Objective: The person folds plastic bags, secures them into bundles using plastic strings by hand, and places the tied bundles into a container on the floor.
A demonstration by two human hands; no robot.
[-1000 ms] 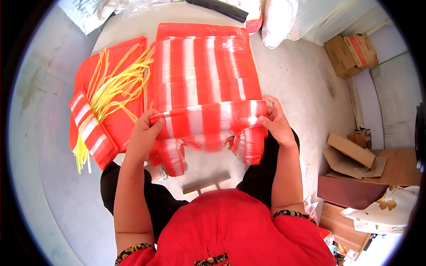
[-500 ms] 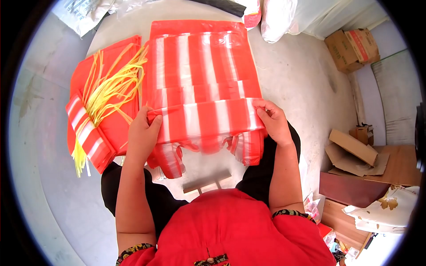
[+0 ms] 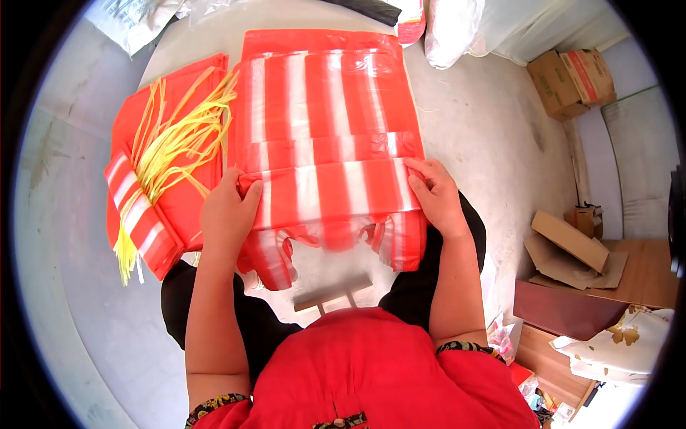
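Observation:
Red and white striped plastic bags lie in a stack, with a folded band across their near part and handle loops hanging over the near edge. My left hand pinches the band's left end between thumb and fingers. At its right end, my right hand has thumb and fingers closed on the plastic. Left of the stack, yellow strips are spread over red plastic sheets. A folded striped bundle lies slanted under the strips' near ends.
The pale table shows behind the bags. Beyond it lie a black roll and a white bag. Cardboard boxes stand at the back right. An opened carton rests on a brown cabinet at the right.
The striped fold at the near edge now lies flatter and wider. My right hand has shifted slightly down and turned inward over the plastic's edge; my left hand keeps its grip.

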